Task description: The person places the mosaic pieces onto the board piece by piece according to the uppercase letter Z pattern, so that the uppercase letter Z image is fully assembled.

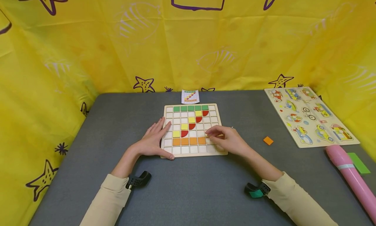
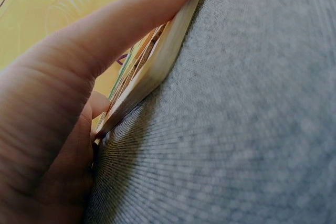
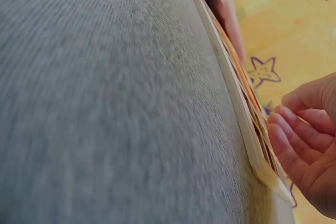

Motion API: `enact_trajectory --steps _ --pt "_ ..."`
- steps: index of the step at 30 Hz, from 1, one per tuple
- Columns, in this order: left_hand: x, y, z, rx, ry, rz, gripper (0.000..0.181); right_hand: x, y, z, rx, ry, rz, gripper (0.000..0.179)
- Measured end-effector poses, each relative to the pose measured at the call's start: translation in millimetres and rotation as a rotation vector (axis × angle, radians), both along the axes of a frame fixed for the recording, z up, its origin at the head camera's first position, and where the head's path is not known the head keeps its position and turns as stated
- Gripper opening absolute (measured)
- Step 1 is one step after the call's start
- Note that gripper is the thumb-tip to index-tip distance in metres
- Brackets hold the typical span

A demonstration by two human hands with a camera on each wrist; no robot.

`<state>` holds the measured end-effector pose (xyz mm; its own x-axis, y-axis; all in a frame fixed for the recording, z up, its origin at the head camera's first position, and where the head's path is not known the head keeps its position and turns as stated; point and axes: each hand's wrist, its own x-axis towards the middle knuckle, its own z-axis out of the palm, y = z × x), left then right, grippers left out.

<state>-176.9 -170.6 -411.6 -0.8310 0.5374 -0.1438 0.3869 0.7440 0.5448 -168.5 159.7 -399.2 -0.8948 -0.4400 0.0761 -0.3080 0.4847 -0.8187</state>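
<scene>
A wooden grid board (image 1: 195,155) lies on the table, with a green row along its top and several orange tiles (image 1: 184,141) near its bottom. Between them runs a diagonal of yellow squares (image 1: 184,127) and red quarter-circles (image 1: 192,126). My left hand (image 1: 151,142) rests at the board's left side, fingers spread, the thumb on its lower edge. Over the right part of the grid is my right hand (image 1: 227,139), its bent fingertips beside the orange row's right end. No tile shows between those fingers (image 3: 286,142) in the right wrist view.
Behind the board lies a small pattern card (image 1: 190,97). A loose orange tile (image 1: 268,140) is right of my right hand. Farther right are a picture puzzle board (image 1: 311,116), a pink cylindrical object (image 1: 349,173) and a green flat piece (image 1: 359,163). Yellow cloth surrounds the table.
</scene>
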Motion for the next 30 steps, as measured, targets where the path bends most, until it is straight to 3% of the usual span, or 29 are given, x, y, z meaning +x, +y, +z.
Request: enact_trajectory --steps 16,30 --pt "1.1 -0.3 -0.6 0.006 0.003 -0.001 0.131 11.4 69.9 2.0 0.074 -0.003 -0.144 0.016" --pt "0.2 0.0 -0.4 -0.002 0.007 0.002 0.131 24.1 127.7 8.4 0.29 0.205 -0.236 0.02"
